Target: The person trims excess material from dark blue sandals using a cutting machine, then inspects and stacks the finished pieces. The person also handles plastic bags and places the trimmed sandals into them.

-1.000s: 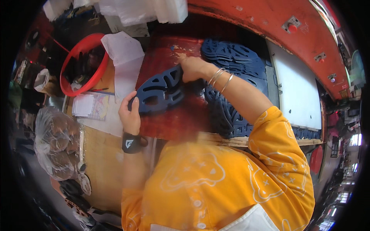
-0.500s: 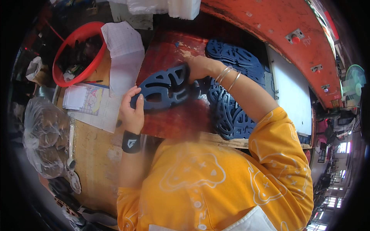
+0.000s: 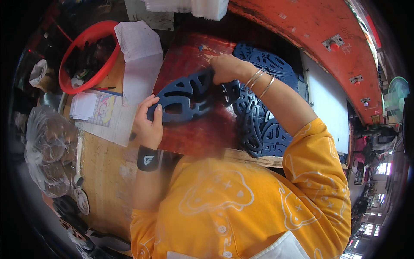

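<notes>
A dark blue shoe sole with large cut-outs is held up, tilted, above the red board. My left hand grips its left end, thumb on top and fingers along the edge. At the upper right end my right hand is closed on the sole, its fingertips partly hidden. Just below that hand shows a small blue cut-out part; whether it joins the sole I cannot tell. Right of the hands lies a heap of similar blue soles, partly under my right forearm.
A red basin of dark scraps stands far left, beside paper sheets. Clear plastic bags lie at left. An orange-red machine beam with red buttons crosses the far right, above a pale panel. The red board lies beneath my hands.
My right hand has shifted slightly right, and more of the small blue part under it shows. The left hand keeps its hold on the sole, nearly unmoved.
</notes>
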`<action>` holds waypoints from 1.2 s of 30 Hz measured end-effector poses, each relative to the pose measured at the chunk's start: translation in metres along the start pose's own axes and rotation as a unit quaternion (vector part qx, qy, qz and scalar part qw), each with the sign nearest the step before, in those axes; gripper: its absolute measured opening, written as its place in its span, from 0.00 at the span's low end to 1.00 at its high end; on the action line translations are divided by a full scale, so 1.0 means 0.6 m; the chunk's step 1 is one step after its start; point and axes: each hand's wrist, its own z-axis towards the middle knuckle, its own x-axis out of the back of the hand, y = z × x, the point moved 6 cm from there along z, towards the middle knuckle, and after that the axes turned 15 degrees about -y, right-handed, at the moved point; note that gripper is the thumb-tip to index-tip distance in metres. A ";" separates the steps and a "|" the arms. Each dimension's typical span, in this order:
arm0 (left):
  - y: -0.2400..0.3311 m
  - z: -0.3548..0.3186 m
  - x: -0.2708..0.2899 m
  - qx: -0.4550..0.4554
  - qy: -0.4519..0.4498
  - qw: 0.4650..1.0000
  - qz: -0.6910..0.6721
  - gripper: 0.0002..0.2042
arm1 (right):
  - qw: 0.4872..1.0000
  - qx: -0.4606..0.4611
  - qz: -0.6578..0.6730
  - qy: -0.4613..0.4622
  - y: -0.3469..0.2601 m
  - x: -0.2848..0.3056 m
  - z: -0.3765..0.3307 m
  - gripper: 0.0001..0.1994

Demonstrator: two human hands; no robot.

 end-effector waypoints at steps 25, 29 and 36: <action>0.009 0.049 0.013 0.137 -0.269 0.943 0.143 0.32 | 0.962 0.159 0.218 -0.033 0.024 -0.029 0.014 0.23; -0.012 0.063 0.010 0.204 -0.359 0.905 0.098 0.37 | 0.931 0.192 0.291 -0.107 0.016 -0.040 -0.005 0.19; 0.084 -0.006 0.027 0.015 -0.225 0.972 0.061 0.25 | 0.908 0.298 0.280 0.089 0.004 -0.037 -0.153 0.25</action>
